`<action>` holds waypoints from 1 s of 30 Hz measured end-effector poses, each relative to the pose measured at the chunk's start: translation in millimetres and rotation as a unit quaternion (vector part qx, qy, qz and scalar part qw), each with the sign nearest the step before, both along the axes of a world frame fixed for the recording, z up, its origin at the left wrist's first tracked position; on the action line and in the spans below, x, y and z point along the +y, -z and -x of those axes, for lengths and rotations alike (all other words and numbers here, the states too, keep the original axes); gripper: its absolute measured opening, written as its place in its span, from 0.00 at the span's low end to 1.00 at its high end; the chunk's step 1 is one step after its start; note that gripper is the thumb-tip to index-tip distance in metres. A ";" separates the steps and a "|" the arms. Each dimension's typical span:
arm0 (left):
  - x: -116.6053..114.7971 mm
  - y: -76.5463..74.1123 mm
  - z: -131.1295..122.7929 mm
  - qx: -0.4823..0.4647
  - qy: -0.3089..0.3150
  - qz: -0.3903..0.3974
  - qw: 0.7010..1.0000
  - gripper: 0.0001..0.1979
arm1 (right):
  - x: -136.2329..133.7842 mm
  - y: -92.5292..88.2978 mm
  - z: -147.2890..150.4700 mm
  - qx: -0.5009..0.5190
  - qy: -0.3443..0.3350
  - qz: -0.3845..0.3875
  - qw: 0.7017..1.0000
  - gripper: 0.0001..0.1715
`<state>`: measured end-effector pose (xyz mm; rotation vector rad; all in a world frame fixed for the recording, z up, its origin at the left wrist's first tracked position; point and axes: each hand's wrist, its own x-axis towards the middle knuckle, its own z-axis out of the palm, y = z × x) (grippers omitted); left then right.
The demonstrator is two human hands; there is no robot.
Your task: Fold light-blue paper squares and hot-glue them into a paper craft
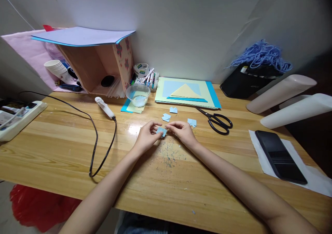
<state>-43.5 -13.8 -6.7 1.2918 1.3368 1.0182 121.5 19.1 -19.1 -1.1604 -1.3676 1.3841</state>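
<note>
Between thumb and fingers, my left hand [148, 135] pinches a small blue piece of paper [161, 132] just above the table. My right hand [183, 131] is closed at the paper's right edge, thumb and forefinger pressed together; whatever is between those fingertips is too small to make out. Just beyond my hands lie small folded blue papers: one folded paper [166, 117] nearest, another folded paper [173, 110] behind it, and a third folded paper [192, 122] to the right. Black-handled scissors [220, 121] rest beside that third one, blades pointing left.
A clear plastic bowl [138, 95] stands behind my left hand. Stacked coloured paper [160, 95] lies by the wall. A white corded tool [104, 108] trails its black cable on the left. A phone [280, 156] lies on white paper at right. Scraps dot the wooden table [145, 189].
</note>
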 end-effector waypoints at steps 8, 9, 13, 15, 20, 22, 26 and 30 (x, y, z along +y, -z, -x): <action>-2.5 -1.4 -0.1 0.007 0.009 -0.009 1.000 0.15 | -2.1 3.5 0.4 0.008 -0.051 -0.020 0.998 0.09; -3.0 -2.1 -0.2 0.007 0.012 -0.010 1.000 0.15 | -2.9 2.9 0.9 0.012 -0.055 -0.016 0.998 0.09; -4.7 -4.2 -0.9 0.022 0.016 -0.025 0.999 0.15 | -4.6 -0.3 2.1 -0.001 -0.057 -0.023 0.998 0.09; -5.2 -4.6 -1.3 0.037 0.018 -0.032 0.999 0.14 | -4.3 -1.8 2.0 -0.015 -0.060 -0.033 0.998 0.10; -4.8 -3.3 -1.6 0.062 0.017 -0.036 0.997 0.15 | -1.3 -2.2 -0.5 -0.008 -0.034 -0.051 0.998 0.14; -4.3 -2.6 -1.1 0.068 0.011 -0.036 0.997 0.15 | 0.0 -1.7 -1.7 0.004 -0.019 -0.054 0.998 0.15; -3.3 -1.8 0.3 0.061 0.009 -0.036 0.997 0.15 | 1.0 -1.2 -2.6 -0.024 0.005 -0.055 0.998 0.18; -2.9 -2.2 1.2 0.045 -0.001 -0.035 0.998 0.15 | 0.4 -1.4 -2.0 -0.025 0.014 -0.040 0.999 0.19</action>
